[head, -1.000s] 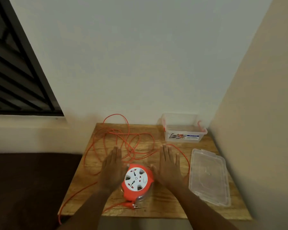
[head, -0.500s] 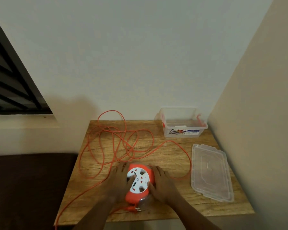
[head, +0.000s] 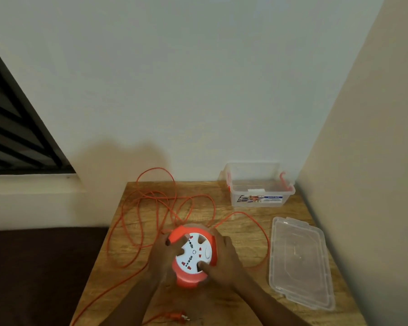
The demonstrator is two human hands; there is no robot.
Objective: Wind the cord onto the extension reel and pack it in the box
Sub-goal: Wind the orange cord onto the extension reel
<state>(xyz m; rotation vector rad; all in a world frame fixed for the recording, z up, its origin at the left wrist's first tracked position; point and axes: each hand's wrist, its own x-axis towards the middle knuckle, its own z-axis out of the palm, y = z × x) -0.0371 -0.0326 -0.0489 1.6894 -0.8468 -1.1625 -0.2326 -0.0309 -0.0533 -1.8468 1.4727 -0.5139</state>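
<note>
The round orange extension reel (head: 193, 256) with a white socket face is held tilted just above the wooden table (head: 243, 234). My left hand (head: 164, 254) grips its left side, fingers on the white face. My right hand (head: 223, 256) grips its right side, thumb on the face. The orange cord (head: 156, 208) lies unwound in loose loops over the table's back left, and one strand hangs over the front left edge. Its plug (head: 178, 316) lies near the front edge. A clear plastic box (head: 259, 184) with orange latches stands open at the back right.
The clear lid (head: 299, 260) lies flat on the table's right side. Walls close in behind and to the right. A dark brown surface (head: 40, 274) lies left of the table, under a window sill.
My hands went from flat above the table to the reel's sides, gripped it and raised it. The plug now lies apart from the reel, near the front edge.
</note>
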